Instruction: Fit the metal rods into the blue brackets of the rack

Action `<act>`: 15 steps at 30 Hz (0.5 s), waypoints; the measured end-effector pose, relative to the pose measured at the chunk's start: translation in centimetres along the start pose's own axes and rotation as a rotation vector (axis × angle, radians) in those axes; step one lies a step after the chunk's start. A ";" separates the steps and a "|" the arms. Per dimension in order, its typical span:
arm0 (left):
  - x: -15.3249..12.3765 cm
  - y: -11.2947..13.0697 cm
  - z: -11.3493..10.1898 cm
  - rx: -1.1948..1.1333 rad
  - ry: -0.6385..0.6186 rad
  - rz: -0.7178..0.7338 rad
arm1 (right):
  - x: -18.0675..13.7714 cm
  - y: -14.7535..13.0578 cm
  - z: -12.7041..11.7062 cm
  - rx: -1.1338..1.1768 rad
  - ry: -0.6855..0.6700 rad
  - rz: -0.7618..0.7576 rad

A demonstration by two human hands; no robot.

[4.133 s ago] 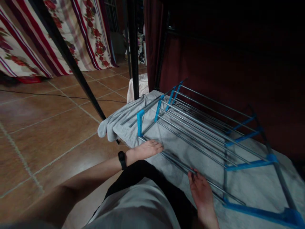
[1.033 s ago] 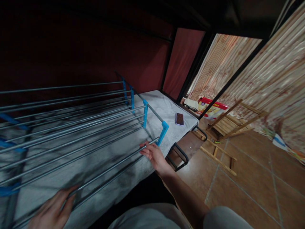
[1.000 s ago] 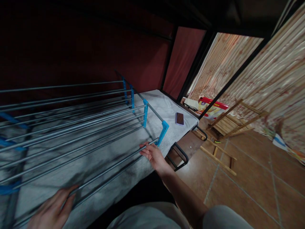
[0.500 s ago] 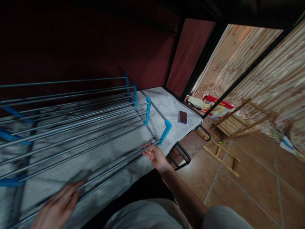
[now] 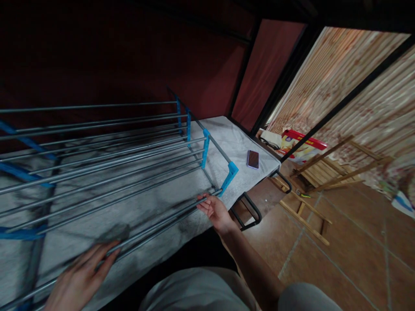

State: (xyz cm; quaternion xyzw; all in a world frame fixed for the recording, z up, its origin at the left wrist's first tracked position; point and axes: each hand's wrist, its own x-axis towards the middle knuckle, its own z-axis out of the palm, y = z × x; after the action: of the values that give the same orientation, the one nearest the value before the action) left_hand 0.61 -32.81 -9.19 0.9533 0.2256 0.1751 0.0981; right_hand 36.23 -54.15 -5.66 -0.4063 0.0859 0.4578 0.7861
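A folding drying rack (image 5: 129, 160) of grey metal rods and blue plastic joints lies flat on a grey-white cloth (image 5: 233, 147) that covers a low surface. My right hand (image 5: 216, 210) has its fingers curled on the nearest rods, close to the blue corner joint (image 5: 229, 176). My left hand (image 5: 81, 278) lies with fingers stretched flat along the same front rods at the lower left. My light trousers fill the bottom middle.
A phone (image 5: 253, 159) lies on the cloth beyond the rack's right end. A black metal frame (image 5: 248, 211) sticks out below that edge. On the tiled floor at the right are wooden frames (image 5: 311, 211) and a red-and-yellow box (image 5: 300, 147). Dark red curtains hang behind.
The view swung from the rack's left end to its right end. Over the last second my right hand slid slightly right along the front rods and my left hand shifted a little.
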 end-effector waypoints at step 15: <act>0.6 2.4 -0.9 -0.038 0.002 -0.027 | -0.1 0.5 0.0 -0.029 -0.061 -0.015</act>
State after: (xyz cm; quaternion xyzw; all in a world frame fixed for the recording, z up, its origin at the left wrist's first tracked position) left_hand 1.72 -34.56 -7.53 0.9480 0.2351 0.1792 0.1183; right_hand 35.77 -54.08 -5.90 -0.4042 0.0521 0.4652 0.7858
